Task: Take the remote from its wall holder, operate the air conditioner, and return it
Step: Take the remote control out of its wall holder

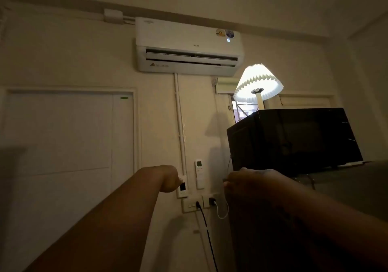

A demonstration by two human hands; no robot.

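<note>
The white remote [199, 170] stands upright in its wall holder [200, 184], below the air conditioner [189, 47]. The unit's flap is open and a lit number shows on its front. My left hand [169, 179] is curled into a fist just left of the remote, in front of a small white wall box with a dark screen [182, 188]. My right hand [247, 184] hovers right of the remote with its back to the camera. Its fingers are dark and mostly hidden. Neither hand touches the remote.
A black microwave [294, 139] sits on a high surface at right, with a lit pleated lamp [258, 82] behind it. Wall sockets [190, 205] with a black cable [204, 219] and a white cable [222, 214] lie below the remote. A white door [69, 135] is at left.
</note>
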